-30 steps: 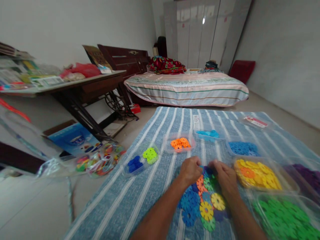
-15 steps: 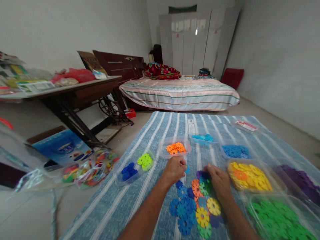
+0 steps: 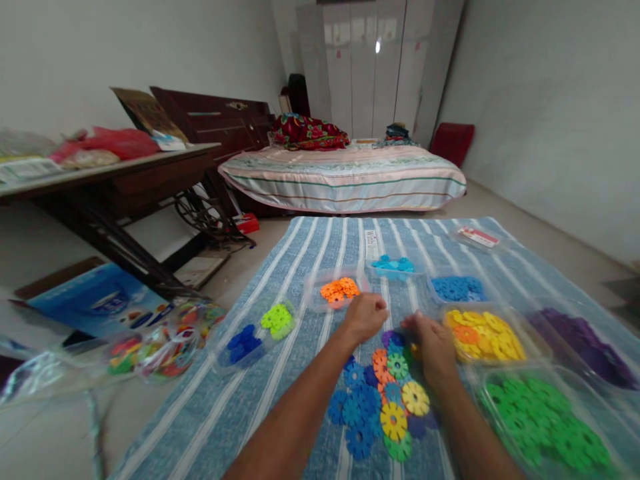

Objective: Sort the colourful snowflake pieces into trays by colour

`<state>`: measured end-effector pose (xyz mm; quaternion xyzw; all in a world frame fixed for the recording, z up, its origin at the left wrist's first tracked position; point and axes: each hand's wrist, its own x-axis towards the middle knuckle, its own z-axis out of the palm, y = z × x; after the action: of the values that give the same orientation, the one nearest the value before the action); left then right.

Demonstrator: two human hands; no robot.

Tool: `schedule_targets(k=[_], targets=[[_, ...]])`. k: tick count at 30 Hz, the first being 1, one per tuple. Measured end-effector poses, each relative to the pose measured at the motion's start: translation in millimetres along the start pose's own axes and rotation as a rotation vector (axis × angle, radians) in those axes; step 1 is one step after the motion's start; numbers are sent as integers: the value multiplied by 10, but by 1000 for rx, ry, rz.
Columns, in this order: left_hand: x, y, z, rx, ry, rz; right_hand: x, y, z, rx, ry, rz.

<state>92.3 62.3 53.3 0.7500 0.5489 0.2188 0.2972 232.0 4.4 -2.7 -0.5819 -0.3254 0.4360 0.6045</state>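
Note:
A pile of flat snowflake-shaped plastic pieces (image 3: 385, 400) in blue, orange, yellow, green and purple lies on a blue striped mat (image 3: 280, 373) in front of me. My left hand (image 3: 367, 317) hovers as a closed fist just beyond the pile, between the tray of orange pieces (image 3: 337, 290) and the tray of light-blue pieces (image 3: 393, 265). Whatever it grips is hidden. My right hand (image 3: 433, 343) rests on the far right edge of the pile with its fingers curled down beside a purple piece (image 3: 387, 339).
More clear trays ring the pile: blue (image 3: 455, 288), yellow (image 3: 483, 333), purple (image 3: 580, 340), green (image 3: 545, 413), and dark blue with lime (image 3: 260, 327). A bag of mixed pieces (image 3: 160, 337) lies left of the mat. A sewing table (image 3: 115, 180) and a bed (image 3: 345, 177) stand behind.
My left hand has lifted off the pile and moved forward, closed, towards the far trays. My right hand has stayed on the pile. The view has shifted with my head.

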Motion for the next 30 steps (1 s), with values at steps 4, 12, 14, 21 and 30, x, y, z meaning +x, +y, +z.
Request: schedule_targets(k=[4, 12, 14, 21, 30], targets=[[-212, -26, 177, 185, -147, -45, 27, 23, -3, 95, 17, 28], [-195, 80, 307, 321, -211, -7, 76, 102, -30, 91, -15, 18], [-186, 58, 318, 257, -188, -16, 59, 74, -29, 66, -21, 4], [-249, -154, 93, -95, -139, -49, 6, -17, -21, 8, 5, -25], [-679, -477, -364, 40, -183, -200, -11, -5, -23, -57, -1, -29]])
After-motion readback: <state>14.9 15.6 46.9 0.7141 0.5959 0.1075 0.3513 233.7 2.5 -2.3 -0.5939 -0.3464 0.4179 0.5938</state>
